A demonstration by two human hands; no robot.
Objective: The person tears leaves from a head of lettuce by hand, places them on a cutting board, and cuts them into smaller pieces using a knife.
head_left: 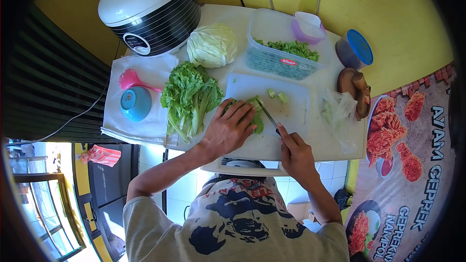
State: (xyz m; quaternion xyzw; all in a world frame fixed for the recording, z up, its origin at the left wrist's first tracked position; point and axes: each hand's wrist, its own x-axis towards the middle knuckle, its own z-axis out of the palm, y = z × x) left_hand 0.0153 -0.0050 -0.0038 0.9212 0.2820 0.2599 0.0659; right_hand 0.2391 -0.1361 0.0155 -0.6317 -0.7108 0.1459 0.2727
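Observation:
My right hand [295, 151] is wrapped around the handle of a knife [268, 113], its blade angled up and left over a white cutting board [291, 125]. The blade's tip end touches or lies very near some green lettuce [258, 125]. My left hand [232, 122] presses down on that lettuce with bent fingers close together, hiding much of it. Small pale-green cut pieces [282, 98] lie on the board beyond the blade. Just left of my left hand sits a bunch of leafy lettuce [190, 94].
Behind the board stands a clear plastic container [272, 65] with chopped greens and a purple-rimmed cup. A cabbage [212, 46] and a rice cooker [150, 17] are at back left. Left lie a blue bowl [136, 104] and pink ladle [130, 79]; right, a plastic bag [337, 111] and blue-lidded tub [355, 49].

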